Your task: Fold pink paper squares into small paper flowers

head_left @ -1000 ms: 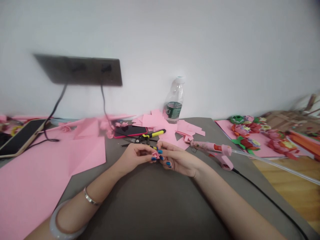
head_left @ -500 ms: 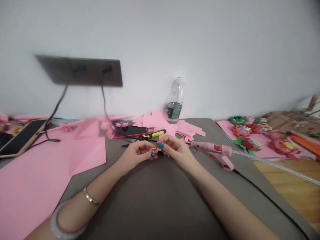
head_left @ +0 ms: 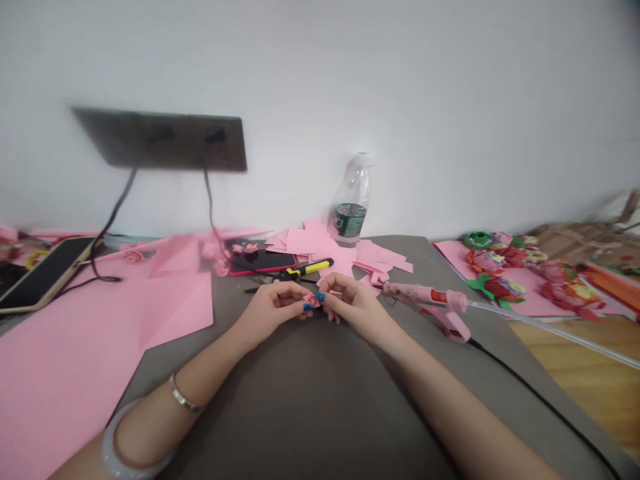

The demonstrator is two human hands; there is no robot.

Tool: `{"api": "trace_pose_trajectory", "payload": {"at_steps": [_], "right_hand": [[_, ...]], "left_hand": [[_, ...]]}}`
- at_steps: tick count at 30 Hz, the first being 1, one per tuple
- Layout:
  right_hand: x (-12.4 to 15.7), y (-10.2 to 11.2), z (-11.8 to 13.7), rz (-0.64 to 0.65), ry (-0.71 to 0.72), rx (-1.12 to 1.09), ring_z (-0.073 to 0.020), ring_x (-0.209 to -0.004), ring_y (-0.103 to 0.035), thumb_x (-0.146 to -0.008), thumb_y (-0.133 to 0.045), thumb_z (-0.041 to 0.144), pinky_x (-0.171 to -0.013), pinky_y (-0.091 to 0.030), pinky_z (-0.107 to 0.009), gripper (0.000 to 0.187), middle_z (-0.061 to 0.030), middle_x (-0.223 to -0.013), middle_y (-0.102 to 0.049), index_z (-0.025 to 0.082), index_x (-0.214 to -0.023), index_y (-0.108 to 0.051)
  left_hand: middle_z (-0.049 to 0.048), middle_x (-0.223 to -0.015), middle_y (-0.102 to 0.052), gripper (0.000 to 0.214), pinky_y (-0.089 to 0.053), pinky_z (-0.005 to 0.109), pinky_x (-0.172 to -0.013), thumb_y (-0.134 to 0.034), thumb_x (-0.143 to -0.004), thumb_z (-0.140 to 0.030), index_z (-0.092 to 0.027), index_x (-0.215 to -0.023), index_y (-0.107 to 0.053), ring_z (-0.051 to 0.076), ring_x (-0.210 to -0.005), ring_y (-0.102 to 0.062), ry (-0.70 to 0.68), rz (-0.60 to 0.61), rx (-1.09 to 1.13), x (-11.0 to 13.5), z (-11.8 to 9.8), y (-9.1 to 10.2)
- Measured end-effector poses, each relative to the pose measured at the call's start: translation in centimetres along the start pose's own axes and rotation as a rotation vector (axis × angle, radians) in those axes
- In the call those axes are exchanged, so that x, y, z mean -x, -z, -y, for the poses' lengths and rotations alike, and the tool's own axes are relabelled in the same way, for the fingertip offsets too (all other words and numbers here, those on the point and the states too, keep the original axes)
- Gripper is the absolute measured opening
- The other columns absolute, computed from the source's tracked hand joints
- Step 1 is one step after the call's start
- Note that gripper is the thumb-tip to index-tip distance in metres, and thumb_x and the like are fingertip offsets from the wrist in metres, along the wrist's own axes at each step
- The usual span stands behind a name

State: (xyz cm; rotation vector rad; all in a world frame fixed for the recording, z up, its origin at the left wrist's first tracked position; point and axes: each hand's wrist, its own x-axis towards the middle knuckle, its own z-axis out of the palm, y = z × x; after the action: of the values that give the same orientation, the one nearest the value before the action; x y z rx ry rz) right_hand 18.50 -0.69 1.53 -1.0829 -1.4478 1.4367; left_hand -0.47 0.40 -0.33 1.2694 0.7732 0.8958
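A small pink paper flower (head_left: 313, 299) is held at the centre of the head view, above the grey table. My left hand (head_left: 277, 308) pinches it from the left between thumb and fingers. From the other side, the thumb and index finger of my right hand (head_left: 349, 301) close on the flower's right edge. Some fingertips are hidden behind the flower. Just beyond my hands lie yellow-and-black pliers (head_left: 311, 268). A pink hot glue gun (head_left: 425, 297) with a clear glue stick rests to the right of my right hand.
Behind the pliers are a red-edged phone (head_left: 263, 261) and pink paper pieces (head_left: 313, 243). A plastic bottle (head_left: 351, 207) stands against the wall. Large pink paper (head_left: 100, 353) covers the left side, near another phone (head_left: 47, 270). Finished paper flowers (head_left: 503, 290) lie at right; the glue gun's cord (head_left: 540, 403) runs forward.
My right hand has moved slightly left, and its thumb and index finger now meet the pink paper flower. The left hand keeps its hold, almost unmoved.
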Motion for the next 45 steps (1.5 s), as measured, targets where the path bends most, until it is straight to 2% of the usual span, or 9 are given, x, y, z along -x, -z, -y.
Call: {"api": "trace_pose_trajectory", "payload": {"at_steps": [3,7,14,20,27,37,42,45], "right_hand": [[0.07,0.17,0.01,0.033,-0.114,-0.147,-0.0070,-0.049,-0.052,-0.072,-0.077,0.047,-0.045,-0.035,-0.019,0.037,0.0046,-0.061,-0.057,0.018,-0.084,-0.058],[0.08,0.36,0.03,0.063,-0.250,-0.277,-0.0067,-0.051,-0.057,-0.065,-0.084,0.046,-0.047,-0.039,-0.017,0.041,0.0026,-0.063,-0.062,0.016,-0.078,-0.059],[-0.03,0.46,-0.30,0.016,-0.115,-0.139,-0.0102,-0.054,-0.062,-0.070,-0.080,0.047,-0.048,-0.042,-0.020,0.036,0.0001,-0.063,-0.066,0.016,-0.078,-0.063],[0.07,0.35,-0.05,0.014,-0.127,-0.064,-0.0139,-0.060,-0.069,-0.074,-0.077,0.047,-0.050,-0.046,-0.020,0.035,-0.0026,-0.068,-0.070,0.016,-0.078,-0.062],[0.44,0.10,0.48,0.057,-0.242,-0.264,-0.0127,-0.064,-0.072,-0.069,-0.084,0.039,-0.053,-0.050,-0.017,0.037,-0.0014,-0.071,-0.071,0.017,-0.080,-0.057],[0.17,0.95,-0.09,0.240,-0.385,-0.457,-0.0070,-0.054,-0.067,-0.072,-0.083,0.034,-0.046,-0.047,-0.011,0.038,0.0057,-0.063,-0.066,0.020,-0.086,-0.051],[0.23,0.98,-0.14,0.300,-0.399,-0.475,-0.0049,-0.049,-0.062,-0.074,-0.082,0.035,-0.049,-0.047,-0.012,0.037,0.0076,-0.062,-0.064,0.021,-0.088,-0.050],[0.22,0.84,-0.09,0.214,-0.294,-0.379,-0.0064,-0.053,-0.063,-0.075,-0.080,0.040,-0.049,-0.046,-0.013,0.037,0.0053,-0.064,-0.065,0.020,-0.089,-0.053]], "left_hand": [[0.0053,-0.082,-0.074,0.017,-0.053,0.022,-0.068,-0.077,-0.077,-0.027,-0.014,-0.088,-0.076,0.012,-0.071,-0.065,-0.009,0.024,-0.006,0.01,0.10,0.12],[0.0063,-0.082,-0.075,0.018,-0.053,0.023,-0.068,-0.078,-0.076,-0.027,-0.014,-0.089,-0.078,0.013,-0.071,-0.066,0.006,0.024,0.004,0.06,0.26,0.24],[0.0059,-0.081,-0.076,0.019,-0.052,0.022,-0.067,-0.077,-0.075,-0.027,-0.014,-0.089,-0.079,0.012,-0.070,-0.065,0.021,-0.012,0.002,0.02,0.32,0.18],[0.0045,-0.078,-0.073,0.018,-0.051,0.022,-0.068,-0.078,-0.073,-0.027,-0.013,-0.085,-0.076,0.012,-0.070,-0.064,0.000,-0.040,-0.053,-0.13,0.16,-0.07],[0.0060,-0.084,-0.075,0.019,-0.054,0.027,-0.073,-0.077,-0.074,-0.029,-0.014,-0.086,-0.076,0.016,-0.075,-0.066,-0.033,-0.037,-0.092,-0.02,0.45,0.16],[0.0077,-0.088,-0.078,0.019,-0.057,0.029,-0.075,-0.079,-0.072,-0.027,-0.014,-0.087,-0.078,0.017,-0.077,-0.070,0.041,0.018,-0.009,0.27,-0.04,-0.01],[0.0064,-0.081,-0.076,0.021,-0.056,0.028,-0.074,-0.080,-0.072,-0.028,-0.013,-0.086,-0.077,0.016,-0.075,-0.069,0.057,0.039,0.025,0.30,-0.16,-0.04],[0.0061,-0.081,-0.074,0.022,-0.055,0.027,-0.071,-0.079,-0.074,-0.029,-0.013,-0.086,-0.075,0.015,-0.073,-0.068,0.036,0.025,0.008,0.15,-0.04,0.01]]}}
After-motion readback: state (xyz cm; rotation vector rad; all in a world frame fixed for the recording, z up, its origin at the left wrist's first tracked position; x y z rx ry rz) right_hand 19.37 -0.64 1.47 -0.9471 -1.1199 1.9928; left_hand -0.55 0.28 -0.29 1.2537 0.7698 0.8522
